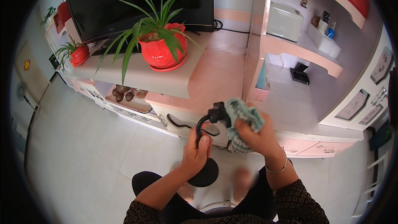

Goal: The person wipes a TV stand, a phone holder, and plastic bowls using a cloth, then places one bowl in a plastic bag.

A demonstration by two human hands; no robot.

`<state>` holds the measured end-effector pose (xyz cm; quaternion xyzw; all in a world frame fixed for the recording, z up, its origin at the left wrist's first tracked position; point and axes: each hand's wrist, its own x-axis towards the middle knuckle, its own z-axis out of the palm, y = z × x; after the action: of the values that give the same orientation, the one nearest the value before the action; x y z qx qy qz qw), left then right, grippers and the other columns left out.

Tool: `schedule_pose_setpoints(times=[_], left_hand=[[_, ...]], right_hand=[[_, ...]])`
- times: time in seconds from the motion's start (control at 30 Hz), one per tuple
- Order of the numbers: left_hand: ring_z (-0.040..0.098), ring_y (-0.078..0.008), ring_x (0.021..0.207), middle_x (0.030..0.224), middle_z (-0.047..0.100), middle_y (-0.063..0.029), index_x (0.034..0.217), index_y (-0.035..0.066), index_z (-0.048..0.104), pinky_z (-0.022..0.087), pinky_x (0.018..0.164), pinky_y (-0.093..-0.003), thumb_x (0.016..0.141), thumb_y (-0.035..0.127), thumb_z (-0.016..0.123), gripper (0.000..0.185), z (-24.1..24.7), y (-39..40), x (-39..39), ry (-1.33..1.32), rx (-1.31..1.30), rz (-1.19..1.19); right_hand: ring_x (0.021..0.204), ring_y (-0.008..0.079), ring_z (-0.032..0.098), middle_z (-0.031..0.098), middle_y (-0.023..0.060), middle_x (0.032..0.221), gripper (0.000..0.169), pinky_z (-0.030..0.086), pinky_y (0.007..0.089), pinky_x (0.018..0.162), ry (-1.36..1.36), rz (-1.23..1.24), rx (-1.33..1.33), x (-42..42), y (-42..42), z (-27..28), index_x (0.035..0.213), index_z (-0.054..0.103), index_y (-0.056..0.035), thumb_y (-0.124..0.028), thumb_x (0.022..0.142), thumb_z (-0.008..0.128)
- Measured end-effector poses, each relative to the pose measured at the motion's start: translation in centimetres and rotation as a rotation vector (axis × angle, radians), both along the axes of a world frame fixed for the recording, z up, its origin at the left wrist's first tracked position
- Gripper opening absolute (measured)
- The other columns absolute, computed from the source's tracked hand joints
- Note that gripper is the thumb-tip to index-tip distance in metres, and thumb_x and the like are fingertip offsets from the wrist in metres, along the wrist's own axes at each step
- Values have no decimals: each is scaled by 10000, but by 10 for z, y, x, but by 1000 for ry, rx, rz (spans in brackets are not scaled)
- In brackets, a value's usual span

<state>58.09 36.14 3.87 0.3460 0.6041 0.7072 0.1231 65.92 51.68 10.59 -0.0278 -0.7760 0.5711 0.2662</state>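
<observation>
My left hand point(196, 154) is closed around the curved black neck of a stand, perhaps a phone holder point(202, 124). Its round black base point(205, 174) hangs below that hand, above the floor. At the stand's upper end is a dark clamp-like head point(216, 113). A green-and-white patterned cloth point(244, 115) is bunched in my right hand point(262, 133), with the thumb pressed on it. The cloth meets the right side of the head and hides part of it.
Before me stands a pink-and-white cabinet point(217, 71) bearing a red potted spider plant point(163, 49) and a television point(140, 3). Shelves at right hold a whitish box point(284, 21) and a small black stand point(300, 74). Brown round objects point(122, 93) sit in a lower compartment.
</observation>
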Motion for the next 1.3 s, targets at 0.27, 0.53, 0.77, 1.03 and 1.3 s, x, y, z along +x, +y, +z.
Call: schedule_pose_setpoints(times=[0.27, 0.53, 0.77, 1.03, 1.3], left_hand=[[348, -107, 363, 515, 366, -45, 714, 81, 318, 341, 354, -240, 953, 429, 236, 429, 5, -12, -18, -331, 54, -201], [299, -126, 312, 483, 340, -52, 690, 92, 312, 321, 315, -269, 920, 536, 199, 512, 6, -11, -20, -606, 38, -322], [293, -127, 307, 476, 329, -49, 693, 102, 326, 309, 307, -275, 916, 544, 203, 511, 6, -10, -20, -688, 18, -361], [302, -136, 294, 467, 338, -46, 692, 107, 340, 318, 304, -281, 917, 541, 227, 501, 2, -5, -15, -760, 15, -379], [326, -123, 316, 468, 365, -47, 718, 78, 386, 333, 332, -259, 935, 503, 206, 510, 0, -5, -8, -508, -6, -241]], right_hand=[[737, 115, 527, 581, 40, 824, 272, 451, 267, 663, 180, -13, -269, -2, -3, -2, 973, 537, -3, -261, 887, 533], [940, 131, 509, 566, 91, 1030, 376, 417, 298, 821, 16, -115, 196, 2, 8, -2, 1134, 484, 6, -304, 924, 467], [863, 140, 541, 598, 79, 934, 360, 442, 303, 773, -157, -198, -33, 12, 16, 20, 1070, 531, -8, -329, 933, 442], [819, 115, 496, 558, 72, 883, 238, 416, 275, 757, -11, 109, -105, -10, -21, -21, 1124, 450, -17, -122, 911, 464], [808, 79, 459, 530, 18, 865, 148, 390, 228, 738, 97, -7, -223, -26, -22, -41, 1027, 495, -26, -79, 893, 459]])
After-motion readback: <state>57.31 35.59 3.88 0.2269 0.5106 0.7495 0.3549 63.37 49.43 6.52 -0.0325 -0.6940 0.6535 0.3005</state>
